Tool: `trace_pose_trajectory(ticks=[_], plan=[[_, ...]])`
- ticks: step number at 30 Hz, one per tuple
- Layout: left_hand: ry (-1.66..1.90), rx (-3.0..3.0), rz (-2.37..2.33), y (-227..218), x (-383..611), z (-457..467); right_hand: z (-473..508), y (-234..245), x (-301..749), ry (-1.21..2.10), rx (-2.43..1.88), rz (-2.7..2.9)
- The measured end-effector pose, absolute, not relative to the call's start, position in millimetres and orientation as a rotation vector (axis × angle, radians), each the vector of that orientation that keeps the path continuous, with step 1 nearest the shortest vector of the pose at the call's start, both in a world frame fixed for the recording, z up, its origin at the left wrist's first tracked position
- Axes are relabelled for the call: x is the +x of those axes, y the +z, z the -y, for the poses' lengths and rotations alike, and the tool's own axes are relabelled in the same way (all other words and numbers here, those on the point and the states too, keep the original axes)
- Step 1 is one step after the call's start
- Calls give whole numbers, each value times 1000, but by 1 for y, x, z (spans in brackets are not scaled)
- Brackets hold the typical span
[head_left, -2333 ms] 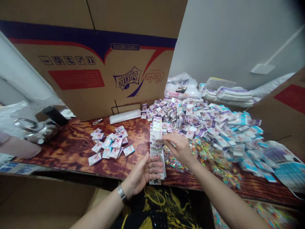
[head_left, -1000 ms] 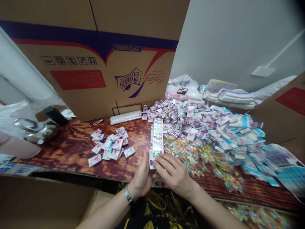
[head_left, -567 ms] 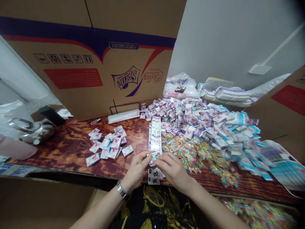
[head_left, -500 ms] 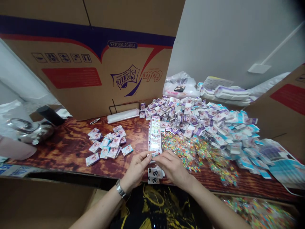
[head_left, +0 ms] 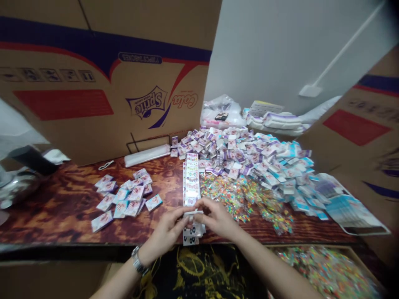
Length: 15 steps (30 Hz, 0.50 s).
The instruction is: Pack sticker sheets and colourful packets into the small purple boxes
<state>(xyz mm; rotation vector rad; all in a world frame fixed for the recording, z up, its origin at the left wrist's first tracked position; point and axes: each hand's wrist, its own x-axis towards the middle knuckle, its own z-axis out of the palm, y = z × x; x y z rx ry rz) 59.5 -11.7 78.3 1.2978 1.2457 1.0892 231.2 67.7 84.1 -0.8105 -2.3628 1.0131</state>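
Observation:
Between the fingertips of both hands is a small white box (head_left: 193,213), partly hidden by the fingers. My left hand (head_left: 168,227) pinches its left end and my right hand (head_left: 216,219) its right end. A metal watch sits on the left wrist. Just beyond the hands lie long strips of colourful stickers (head_left: 192,182). Under the hands, close to the table's front edge, a clear sheet with black ring-like figures (head_left: 190,240) shows in part. Right of the strips spreads a heap of clear packets of bright candy (head_left: 230,193).
A large pile of small purple and blue boxes (head_left: 249,151) covers the back right. Several closed boxes (head_left: 127,197) lie to the left. Tall cartons (head_left: 106,99) stand behind and at right. A tray of candy packets (head_left: 327,270) sits below the table edge.
My view has turned to the right, so the table's things sit further left. The white box now shows more plainly between my fingers, and both hands still hold it.

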Motion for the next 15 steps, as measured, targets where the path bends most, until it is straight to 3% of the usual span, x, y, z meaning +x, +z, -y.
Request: trace_pose_trajectory(ticks=[7, 15], plan=[[1199, 1226, -1332, 55, 72, 8, -60, 80, 236, 717, -738, 2340], [1258, 1230, -1376, 58, 79, 5, -54, 73, 227, 751, -780, 2179]])
